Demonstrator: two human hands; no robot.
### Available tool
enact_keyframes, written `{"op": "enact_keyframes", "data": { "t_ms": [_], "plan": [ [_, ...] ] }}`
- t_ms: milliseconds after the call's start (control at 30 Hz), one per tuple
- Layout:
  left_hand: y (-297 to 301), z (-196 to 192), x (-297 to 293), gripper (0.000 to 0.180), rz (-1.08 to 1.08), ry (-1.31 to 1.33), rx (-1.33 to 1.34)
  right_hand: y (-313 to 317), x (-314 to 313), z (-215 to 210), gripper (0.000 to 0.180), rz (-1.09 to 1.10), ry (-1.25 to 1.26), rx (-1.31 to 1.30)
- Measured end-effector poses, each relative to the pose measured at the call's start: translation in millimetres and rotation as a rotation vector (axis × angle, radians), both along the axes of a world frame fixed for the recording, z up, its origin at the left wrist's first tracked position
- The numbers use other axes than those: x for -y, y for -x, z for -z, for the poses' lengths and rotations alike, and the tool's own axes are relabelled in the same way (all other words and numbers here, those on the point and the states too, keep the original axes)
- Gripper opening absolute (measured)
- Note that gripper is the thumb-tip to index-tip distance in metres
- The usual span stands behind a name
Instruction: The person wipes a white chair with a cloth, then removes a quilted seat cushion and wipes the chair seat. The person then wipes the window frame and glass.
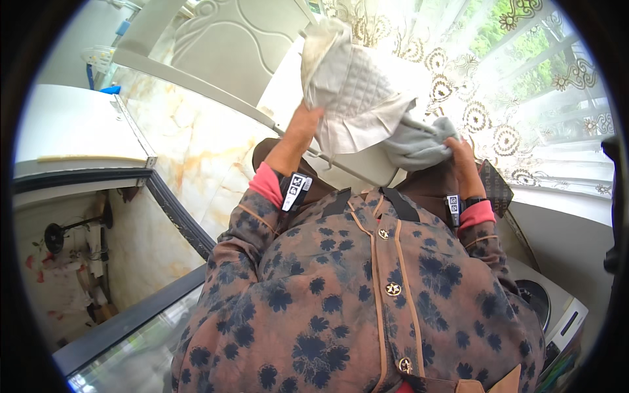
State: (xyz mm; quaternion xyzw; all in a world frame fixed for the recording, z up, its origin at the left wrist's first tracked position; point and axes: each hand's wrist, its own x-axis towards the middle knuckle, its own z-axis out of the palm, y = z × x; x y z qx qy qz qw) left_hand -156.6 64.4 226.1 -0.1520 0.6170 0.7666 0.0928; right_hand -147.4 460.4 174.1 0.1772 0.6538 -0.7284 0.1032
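While gripped by both hands, quilted white garment (357, 98) beside lace curtain (524, 98)

Cream marble floor with orange-brown veining (196, 141) spreads across left and centre of view, glossy. Dark grey border strip (173, 209) runs diagonally over it. White flat-topped cabinet or appliance (72, 124) stands on floor at left. Black pedestal fan (62, 232) stands lower left on paler, stained surface. White front-loading washing machine with round dark door (540, 298) stands at lower right, probably on same floor, base hidden.
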Motion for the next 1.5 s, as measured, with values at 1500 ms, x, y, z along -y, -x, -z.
{"op": "enact_keyframes", "data": {
  "t_ms": [1500],
  "plan": [
    [7, -235, -20, 0.034, -0.039, 0.461, -0.627, 91, 64, 18, 0.049, -0.211, -1.124, -0.45]
  ]
}}
